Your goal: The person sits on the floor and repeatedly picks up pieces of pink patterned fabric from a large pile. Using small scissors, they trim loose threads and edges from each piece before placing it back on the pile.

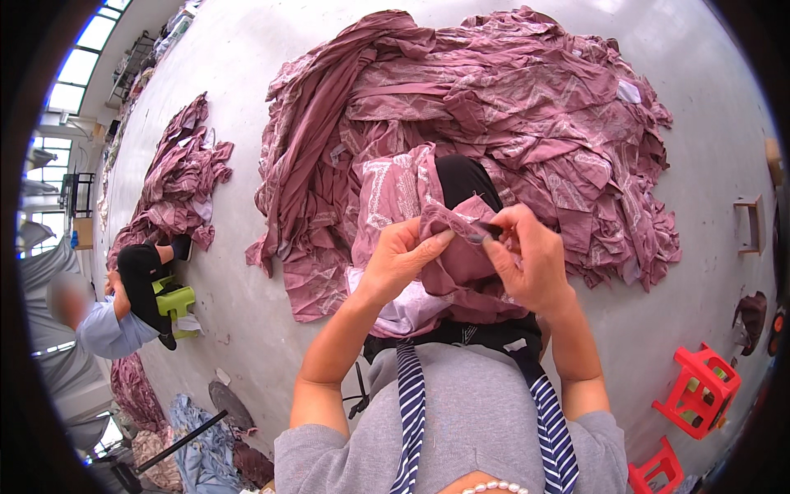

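A dusty-pink cloth garment (466, 267) with white patterning lies over my lap, part of it raised between my hands. My left hand (405, 260) pinches a gathered edge of it between thumb and fingers. Close by on the right, my right hand (531, 257) is closed around a small dark tool (490, 230), its tip touching the same edge; its exact kind is too small to make out. A pale lilac part of cloth (409, 311) hangs below my left hand. My dark-trousered knee (467, 181) shows beyond the garment.
Ahead on the pale floor (234, 49) spreads a large heap of pink patterned cloth (527, 99). To the left, another person (123, 317) sits on a green stool (174, 305) beside a smaller pile (177, 177). Red stools (701, 389) stand at right; blue cloth (202, 449) lies lower left.
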`<control>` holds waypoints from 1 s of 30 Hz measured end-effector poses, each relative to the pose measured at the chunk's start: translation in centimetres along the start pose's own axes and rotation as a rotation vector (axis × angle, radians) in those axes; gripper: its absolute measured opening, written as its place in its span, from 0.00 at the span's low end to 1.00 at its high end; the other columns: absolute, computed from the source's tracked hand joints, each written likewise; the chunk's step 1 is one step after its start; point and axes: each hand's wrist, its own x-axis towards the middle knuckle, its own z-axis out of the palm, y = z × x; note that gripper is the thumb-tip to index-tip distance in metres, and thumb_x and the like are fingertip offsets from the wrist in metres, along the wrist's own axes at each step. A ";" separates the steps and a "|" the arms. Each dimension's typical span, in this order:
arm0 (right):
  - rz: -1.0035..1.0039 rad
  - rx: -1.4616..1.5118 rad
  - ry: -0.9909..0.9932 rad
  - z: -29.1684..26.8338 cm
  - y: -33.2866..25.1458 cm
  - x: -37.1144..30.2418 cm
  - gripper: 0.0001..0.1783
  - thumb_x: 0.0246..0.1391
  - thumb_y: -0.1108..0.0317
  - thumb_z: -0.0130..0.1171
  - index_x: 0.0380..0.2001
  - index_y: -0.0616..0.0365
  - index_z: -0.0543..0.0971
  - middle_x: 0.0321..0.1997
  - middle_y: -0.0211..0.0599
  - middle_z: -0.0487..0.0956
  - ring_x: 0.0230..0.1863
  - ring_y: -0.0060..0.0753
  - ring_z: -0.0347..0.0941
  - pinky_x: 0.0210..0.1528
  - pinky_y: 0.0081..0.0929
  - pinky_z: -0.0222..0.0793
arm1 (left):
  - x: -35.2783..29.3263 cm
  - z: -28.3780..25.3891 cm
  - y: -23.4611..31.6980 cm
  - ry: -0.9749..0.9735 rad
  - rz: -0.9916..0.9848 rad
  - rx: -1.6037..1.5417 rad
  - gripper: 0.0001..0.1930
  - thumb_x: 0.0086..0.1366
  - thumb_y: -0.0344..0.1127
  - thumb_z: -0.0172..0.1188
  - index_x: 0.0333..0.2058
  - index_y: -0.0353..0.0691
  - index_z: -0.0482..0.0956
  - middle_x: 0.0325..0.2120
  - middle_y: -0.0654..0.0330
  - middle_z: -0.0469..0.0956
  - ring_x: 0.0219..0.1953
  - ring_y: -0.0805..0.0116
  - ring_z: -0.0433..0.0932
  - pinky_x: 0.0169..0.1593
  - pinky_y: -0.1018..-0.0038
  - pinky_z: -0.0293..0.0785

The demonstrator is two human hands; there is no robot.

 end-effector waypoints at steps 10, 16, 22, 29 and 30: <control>0.003 0.009 -0.031 1.1 0.2 -0.3 0.14 0.50 0.67 0.65 0.36 0.61 0.73 0.26 0.40 0.76 0.23 0.35 0.75 0.26 0.28 0.70 | -0.3 1.0 1.1 -0.034 0.050 0.006 0.08 0.65 0.35 0.59 0.38 0.38 0.79 0.21 0.77 0.70 0.19 0.90 0.60 0.21 0.88 0.52; 0.004 0.003 -0.013 1.2 0.3 -0.3 0.15 0.50 0.66 0.65 0.36 0.61 0.73 0.26 0.40 0.77 0.23 0.35 0.76 0.26 0.28 0.71 | -0.3 0.8 1.1 -0.070 0.035 0.000 0.08 0.65 0.34 0.59 0.38 0.37 0.79 0.24 0.76 0.72 0.22 0.90 0.61 0.23 0.89 0.55; -0.031 0.018 0.023 1.9 0.3 0.0 0.14 0.49 0.65 0.66 0.35 0.61 0.74 0.26 0.39 0.77 0.23 0.35 0.76 0.26 0.28 0.71 | -0.1 0.6 0.7 -0.155 -0.009 0.019 0.10 0.65 0.36 0.60 0.39 0.36 0.79 0.27 0.75 0.74 0.27 0.88 0.65 0.28 0.88 0.60; -0.100 -0.019 0.036 2.1 0.8 0.2 0.14 0.48 0.66 0.66 0.35 0.60 0.75 0.26 0.39 0.77 0.22 0.36 0.75 0.24 0.28 0.69 | -0.1 0.3 0.7 -0.213 -0.019 0.031 0.12 0.66 0.37 0.59 0.42 0.34 0.79 0.32 0.72 0.76 0.33 0.86 0.69 0.36 0.85 0.68; -0.125 -0.025 0.054 2.2 1.0 0.2 0.13 0.48 0.66 0.66 0.34 0.59 0.75 0.25 0.39 0.77 0.21 0.36 0.74 0.23 0.28 0.69 | -0.1 0.3 0.8 -0.212 -0.022 0.042 0.12 0.66 0.37 0.59 0.42 0.34 0.79 0.32 0.72 0.76 0.34 0.86 0.69 0.36 0.85 0.68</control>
